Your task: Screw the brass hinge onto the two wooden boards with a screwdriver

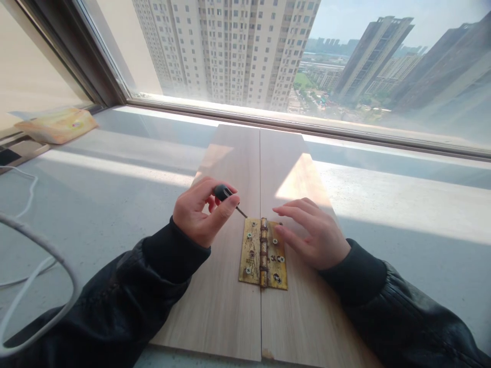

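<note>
My left hand (pixel 205 212) is closed around a screwdriver (pixel 222 192) with a dark handle. Its thin shaft slants down to the right, the tip close to the top left corner of a worn brass hinge (pixel 252 250); whether it touches I cannot tell. The hinge lies flat across the seam between two pale wooden boards (pixel 226 312), with several cross-head screws in its leaves. Over the right leaf's upper edge, my right hand (pixel 312 232) has its thumb and fingers apart, with nothing visibly held. The fingertips partly cover that leaf's upper right corner.
The boards rest on a light window sill (pixel 402 204), below a large window (pixel 238 51) facing tall buildings. A soft yellowish packet (pixel 57 126) lies at the far left. White cables (pixel 69 266) loop along the left side near my left sleeve.
</note>
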{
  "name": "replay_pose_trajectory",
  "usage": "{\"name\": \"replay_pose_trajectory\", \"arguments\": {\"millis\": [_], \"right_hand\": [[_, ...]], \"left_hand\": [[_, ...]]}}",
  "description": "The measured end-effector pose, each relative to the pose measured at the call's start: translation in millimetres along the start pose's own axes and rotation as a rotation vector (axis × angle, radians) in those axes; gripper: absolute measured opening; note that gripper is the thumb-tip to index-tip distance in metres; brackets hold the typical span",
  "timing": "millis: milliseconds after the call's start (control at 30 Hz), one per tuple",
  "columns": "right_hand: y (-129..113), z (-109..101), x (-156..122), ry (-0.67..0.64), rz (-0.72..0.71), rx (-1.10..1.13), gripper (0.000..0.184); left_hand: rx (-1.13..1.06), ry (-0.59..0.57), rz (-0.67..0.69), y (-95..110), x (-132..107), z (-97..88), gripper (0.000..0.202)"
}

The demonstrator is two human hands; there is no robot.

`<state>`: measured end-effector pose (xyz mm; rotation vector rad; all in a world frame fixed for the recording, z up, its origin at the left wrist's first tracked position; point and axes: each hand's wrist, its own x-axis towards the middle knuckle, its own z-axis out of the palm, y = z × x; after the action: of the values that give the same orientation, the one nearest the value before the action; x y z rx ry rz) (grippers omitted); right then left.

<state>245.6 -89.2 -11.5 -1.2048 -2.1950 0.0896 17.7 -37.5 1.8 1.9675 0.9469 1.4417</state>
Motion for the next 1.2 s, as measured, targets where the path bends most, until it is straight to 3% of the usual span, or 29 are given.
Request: {"name": "replay_pose_trajectory", "arguments": {"millis": [367, 567, 767, 867, 1033, 1200], "right_hand": [[-0.3, 0.5, 1.1, 0.000, 0.027, 0.005, 0.005], [-0.7, -0.6, 1.5, 0.002, 0.010, 0.026, 0.017], [-3.5, -1.9, 2.6, 0.018, 0.017, 0.064, 0.019], [-2.6, -1.8, 3.4, 0.096, 0.091, 0.063, 0.015], [7.6, -0.8, 0.9, 0.274, 0.357, -0.005, 0.013], [17.0, 2.4, -2.9, 0.245, 0.470, -0.014, 0.017]], "left_hand": [[0.030, -0.160, 0.136, -1.0, 1.4, -0.6, 0.013], [0.004, -0.202, 0.211, 2.2, 3.2, -0.7, 0.017], [-0.036, -0.213, 0.195, 2.8, 0.5, -0.7, 0.031], [-0.068, -0.206, 0.175, 0.1, -1.7, -0.2, 0.034], [-0.114, -0.205, 0.155, -2.8, -4.0, 0.6, 0.039], [-0.082, -0.222, 0.252, -1.4, -2.8, -0.2, 0.044]]}}
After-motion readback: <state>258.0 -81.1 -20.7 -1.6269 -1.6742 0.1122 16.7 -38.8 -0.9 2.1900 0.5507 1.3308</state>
